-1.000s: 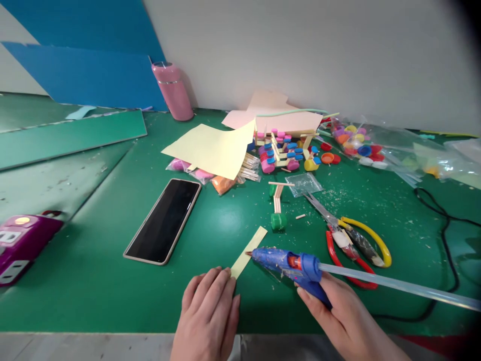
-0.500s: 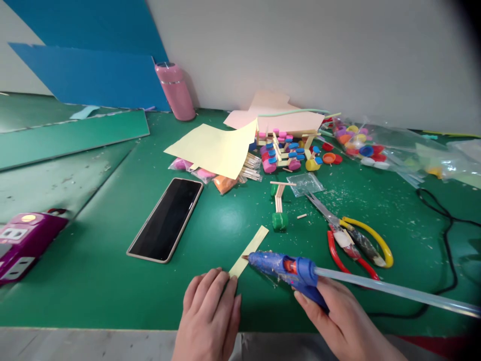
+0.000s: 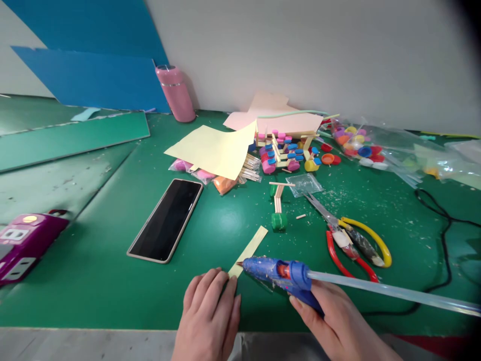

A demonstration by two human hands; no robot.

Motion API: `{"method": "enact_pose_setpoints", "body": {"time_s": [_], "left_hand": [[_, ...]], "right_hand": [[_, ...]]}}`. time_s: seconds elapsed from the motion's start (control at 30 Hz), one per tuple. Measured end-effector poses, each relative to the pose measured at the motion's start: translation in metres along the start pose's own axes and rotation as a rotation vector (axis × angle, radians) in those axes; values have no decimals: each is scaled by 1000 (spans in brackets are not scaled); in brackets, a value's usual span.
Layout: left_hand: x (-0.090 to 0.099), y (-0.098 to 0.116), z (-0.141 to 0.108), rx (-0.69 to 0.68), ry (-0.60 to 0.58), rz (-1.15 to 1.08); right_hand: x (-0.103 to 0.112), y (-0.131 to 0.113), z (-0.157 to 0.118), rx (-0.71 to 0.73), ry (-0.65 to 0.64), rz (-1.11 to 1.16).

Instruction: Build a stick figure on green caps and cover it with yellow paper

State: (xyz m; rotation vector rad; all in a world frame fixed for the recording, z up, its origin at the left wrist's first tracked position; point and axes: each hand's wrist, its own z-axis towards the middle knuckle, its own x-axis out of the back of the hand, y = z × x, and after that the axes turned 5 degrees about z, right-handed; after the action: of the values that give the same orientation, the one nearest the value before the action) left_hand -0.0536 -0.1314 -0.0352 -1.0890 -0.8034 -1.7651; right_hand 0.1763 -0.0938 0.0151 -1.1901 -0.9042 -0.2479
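Note:
A narrow pale yellow paper strip (image 3: 253, 244) lies slanted on the green table. My left hand (image 3: 211, 313) presses its near end down, fingers together. My right hand (image 3: 334, 316) is wrapped round the handle of a blue glue gun (image 3: 272, 272), whose nozzle touches or hovers just over the strip near my left fingertips. A long clear glue stick (image 3: 391, 291) sticks out of the gun's back. Beyond the strip stands a small piece made of wooden sticks (image 3: 278, 200) with green caps (image 3: 279, 221) as wheels.
Pliers (image 3: 347, 238) lie right, a black phone (image 3: 165, 220) left, a purple power strip (image 3: 30, 245) far left. Behind are a yellow sheet (image 3: 216, 149), a pink bottle (image 3: 176, 95), colourful cap-and-stick pieces (image 3: 280, 153) and a bag of caps (image 3: 363, 145). A black cable (image 3: 449, 250) runs at right.
My right hand has moved the glue gun slightly left and nearer to me, so its nozzle has slid along the strip toward my left fingers. My left hand has stayed in place.

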Motion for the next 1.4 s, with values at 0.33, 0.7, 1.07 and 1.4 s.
{"method": "enact_pose_setpoints", "body": {"time_s": [0.33,0.7,1.07,1.4], "left_hand": [[0,0,0,8,-6,-18],[0,0,-1,0,7,-19],[0,0,-1,-2,29,-27],[-2,1,-1,3,50,-38]], "right_hand": [[6,3,2,-65,19,-26],[3,-4,-6,-31,-9,-14],[-2,-3,-2,-40,-12,-19],[0,-5,-1,-15,-19,-9]]}}
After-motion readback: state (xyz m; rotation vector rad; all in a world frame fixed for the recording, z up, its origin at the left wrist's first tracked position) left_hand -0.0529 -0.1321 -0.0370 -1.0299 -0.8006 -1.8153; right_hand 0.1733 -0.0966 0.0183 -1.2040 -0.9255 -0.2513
